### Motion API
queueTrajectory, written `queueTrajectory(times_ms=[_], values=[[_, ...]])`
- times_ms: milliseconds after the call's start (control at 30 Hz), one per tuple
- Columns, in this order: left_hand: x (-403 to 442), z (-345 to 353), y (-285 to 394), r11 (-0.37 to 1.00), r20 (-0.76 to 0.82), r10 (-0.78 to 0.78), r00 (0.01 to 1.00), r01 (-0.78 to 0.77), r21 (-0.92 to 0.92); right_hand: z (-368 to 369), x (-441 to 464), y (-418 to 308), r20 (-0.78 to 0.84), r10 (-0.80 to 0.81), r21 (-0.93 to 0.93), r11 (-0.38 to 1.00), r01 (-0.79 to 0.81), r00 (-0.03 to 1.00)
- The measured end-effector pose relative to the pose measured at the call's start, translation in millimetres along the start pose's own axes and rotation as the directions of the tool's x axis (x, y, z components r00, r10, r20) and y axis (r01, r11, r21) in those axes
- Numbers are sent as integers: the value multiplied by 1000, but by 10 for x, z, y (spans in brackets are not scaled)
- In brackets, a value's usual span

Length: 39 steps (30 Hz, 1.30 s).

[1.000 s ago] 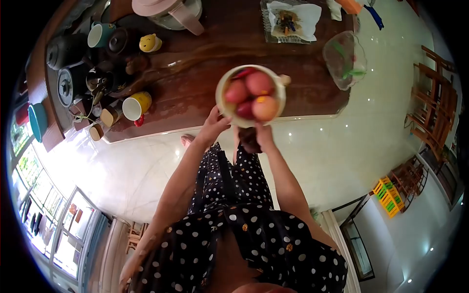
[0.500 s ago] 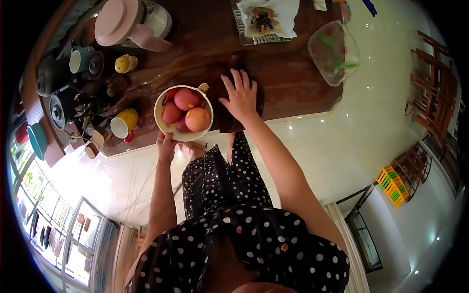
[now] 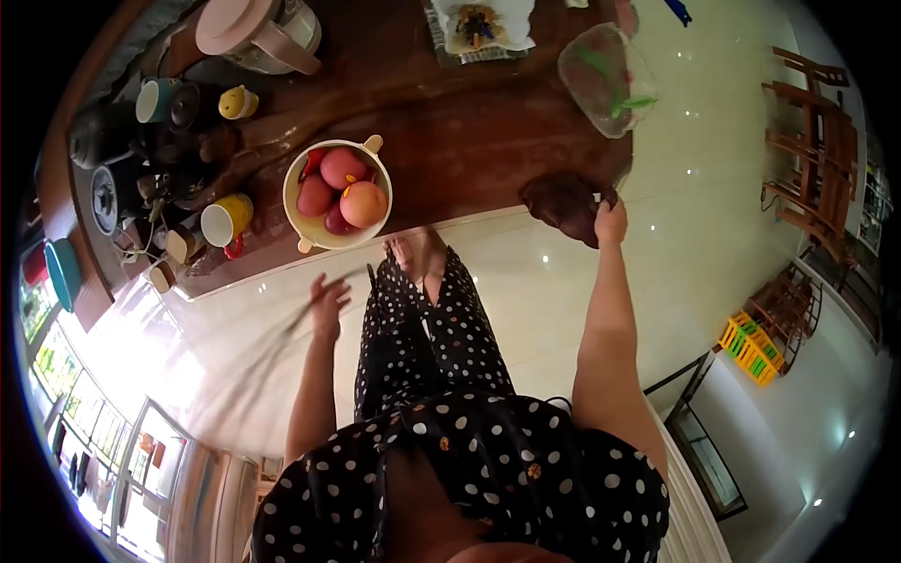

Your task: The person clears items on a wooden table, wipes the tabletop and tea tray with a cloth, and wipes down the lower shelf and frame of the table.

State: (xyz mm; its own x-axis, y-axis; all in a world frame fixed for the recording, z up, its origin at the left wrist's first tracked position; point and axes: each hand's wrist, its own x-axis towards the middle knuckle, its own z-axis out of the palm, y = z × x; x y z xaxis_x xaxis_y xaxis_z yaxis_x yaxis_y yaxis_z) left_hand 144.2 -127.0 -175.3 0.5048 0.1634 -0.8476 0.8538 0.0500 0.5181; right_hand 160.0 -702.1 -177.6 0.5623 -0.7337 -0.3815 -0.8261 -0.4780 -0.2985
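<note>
From the outstretched, clutching right hand (image 3: 611,223), a brown cloth (image 3: 561,204) is pointing lengthwise leftward; the left hand (image 3: 329,302) is hovering, half-spread.

A home is suggested by the bowl (image 3: 303,227) of fruit (image 3: 343,166), mugs (image 3: 241,212) and 1 jug (image 3: 258,33) kept on a table (image 3: 465,131). Chairs (image 3: 826,155) are seen beyond; light is admitted by windows (image 3: 54,361).

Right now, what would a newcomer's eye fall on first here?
The cream bowl of reddish fruit comes first, left of centre on the dark table, by its near edge. Next, the right hand grips a dark brown cloth at the near right corner, while the left hand hangs open before the table.
</note>
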Motion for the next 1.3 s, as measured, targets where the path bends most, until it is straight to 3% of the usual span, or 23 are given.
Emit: queueTrajectory(times_ms=[67, 133, 167, 200, 267, 333, 433, 533, 600, 667, 800, 833, 900, 933, 1000, 1033, 1100, 1167, 1267, 1300], values=[[-191, 40, -164, 995, 118, -92, 989, 87, 43, 264, -101, 86, -200, -154, 54, 984, 168, 968], [-418, 287, 28, 990, 203, -94, 975, 69, 124, 122, -624, -745, -153, -186, 66, 978, 198, 971], [-491, 444, 159, 987, 237, -42, 971, 3, 161, 218, -756, -956, -229, -379, 22, 919, 394, 897], [-534, 633, 321, 979, 268, 11, 963, -65, 192, 279, -798, -1168, -144, -513, 8, 854, 519, 846], [-583, 1046, 688, 973, 336, 122, 934, -180, 147, 579, -1063, -1521, -23, -620, -207, 770, 603, 784], [-585, 1552, 1033, 956, 395, 206, 895, -270, 114, 1012, -1056, -1489, 190, -697, -170, 670, 723, 691], [-562, 2439, 1475, 940, 485, 199, 852, -306, 153, 1220, -873, -1354, 150, -735, -130, 648, 750, 661], [-276, 3364, 1539, 946, 520, 131, 844, -263, 188, 1054, -276, -921, -3, -897, 50, 442, 896, 443], [-121, 3995, 1527, 956, 488, 40, 872, -176, 236, 778, 103, -621, -62, -866, 57, 494, 868, 497], [176, 4613, 1388, 967, 427, 62, 902, -160, 198, 442, 426, -303, -151, -820, 29, 555, 831, 552], [523, 5408, 1375, 973, 327, 60, 943, -128, 191, -51, 1024, 331, -108, -816, 52, 565, 823, 568], [614, 5522, 1386, 991, 304, 50, 951, -85, 105, -131, 1162, 456, -69, -805, 26, 589, 807, 590], [644, 5602, 1362, 995, 230, 78, 970, -89, 35, -319, 1341, 703, -61, -677, -21, 736, 677, 734], [637, 5631, 1361, 996, 192, 90, 977, -92, 0, -366, 1448, 822, -100, -559, 43, 824, 565, 823], [687, 5346, 1155, 995, 268, 97, 959, -91, -35, -500, 1669, 1015, -158, -435, 165, 873, 459, 886], [660, 5125, 1032, 995, 302, 102, 948, -89, -54, -587, 1684, 996, -211, -454, 172, 855, 490, 866], [321, 4707, 857, 947, 266, 321, 909, -314, -70, -615, 1689, 889, -327, -543, 109, 791, 601, 773], [-97, 4250, 696, 977, 210, 206, 956, -188, -103, -548, 1553, 569, -322, -742, 73, 600, 796, 589], [-444, 3653, 565, 990, 140, 61, 988, -42, -132, -323, 1135, -192, 70, -856, 55, 517, 854, 513], [-468, 3472, 472, 993, 115, 24, 993, -10, -121, -62, 1072, -255, 142, -907, 58, 408, 911, 397]])
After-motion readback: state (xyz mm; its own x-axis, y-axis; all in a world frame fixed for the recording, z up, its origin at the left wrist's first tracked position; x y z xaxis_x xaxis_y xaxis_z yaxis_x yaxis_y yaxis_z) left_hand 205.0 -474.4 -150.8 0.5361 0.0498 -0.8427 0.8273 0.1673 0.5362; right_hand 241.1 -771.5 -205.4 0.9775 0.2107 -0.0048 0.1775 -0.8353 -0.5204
